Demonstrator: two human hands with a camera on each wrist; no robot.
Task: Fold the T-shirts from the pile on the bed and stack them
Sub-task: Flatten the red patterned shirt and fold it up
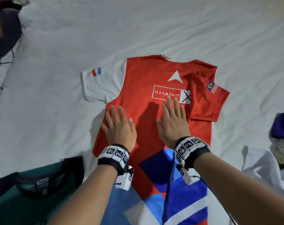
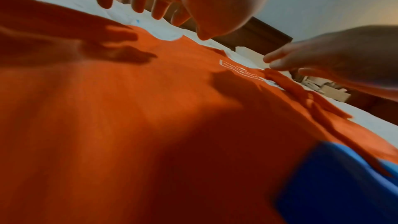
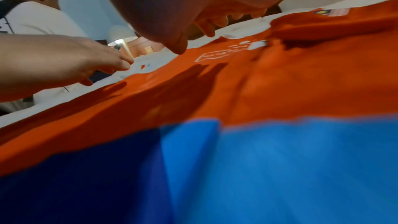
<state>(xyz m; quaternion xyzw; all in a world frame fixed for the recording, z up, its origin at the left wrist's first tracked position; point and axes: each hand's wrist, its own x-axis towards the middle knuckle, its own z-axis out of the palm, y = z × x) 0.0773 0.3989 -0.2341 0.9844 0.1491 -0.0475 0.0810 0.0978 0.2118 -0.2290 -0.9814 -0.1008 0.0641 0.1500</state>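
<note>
A red T-shirt [image 1: 143,88] is lying spread on the white bed sheet [image 1: 138,30], collar end pointing away from the person, with a white arrow mark and a boxed "HARAPAN" print on the chest and blue, dark blue and white panels covering its lower part. Its white sleeve [image 1: 99,85] with a small red and blue stripe is sticking out flat on the person's left, while the red sleeve [image 1: 214,101] bearing a flag patch is lying folded inward over the body on the right. The left hand [image 1: 120,127] is hovering low over the red cloth near the shirt's left edge, fingers straight and slightly spread, gripping nothing; the left wrist view is showing a gap and a shadow beneath it. The right hand [image 1: 173,122] is stretching flat over the middle of the shirt, fingertips reaching the printed box, likewise holding nothing, and whether it is touching the fabric cannot be told. Both wrists are wearing black bands with white marker blocks. A folded dark green T-shirt [image 1: 32,192] is sitting on the sheet just beside the left forearm. A loose pile of clothes [image 1: 281,143], purple and pale, is resting at the right edge, and dark fabric [image 1: 5,34] is lying at the upper left corner.
</note>
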